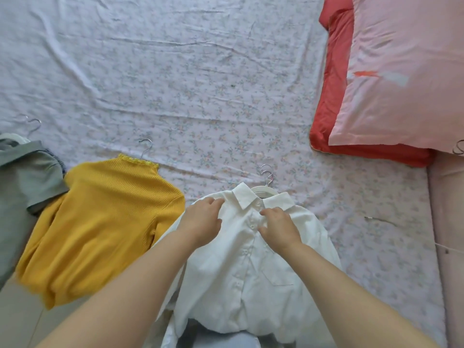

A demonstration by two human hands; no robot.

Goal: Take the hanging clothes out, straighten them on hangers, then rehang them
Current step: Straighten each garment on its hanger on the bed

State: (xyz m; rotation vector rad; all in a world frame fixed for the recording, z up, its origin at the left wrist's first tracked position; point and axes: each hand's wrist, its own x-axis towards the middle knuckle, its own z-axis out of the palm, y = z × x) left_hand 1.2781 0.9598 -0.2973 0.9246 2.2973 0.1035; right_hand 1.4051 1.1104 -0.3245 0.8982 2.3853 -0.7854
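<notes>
Writing: no brand, label or text is showing readably on any garment.
White shirt (251, 267): it is lying flat on the floral bedsheet (175, 84) in the lower centre of the frame — collar pointing up, long axis running top to bottom.
Hanger (266, 183): its metal hook is sticking out above the collar, toward the top.
Left hand (203, 219): it is resting on the shirt's shoulder, fingers curled and gripping the fabric beside the collar.
Right hand (281, 227): it is pinching the button placket just under the collar.
Yellow sweater (100, 222): it is lying at lower left — neck up, on its own hanger.
Grey garment (22, 197): it is at the left edge, partly overlapping the sweater.
Pink pillow (401, 71): it is lying on a red pillow (334, 96), upper right.
</notes>
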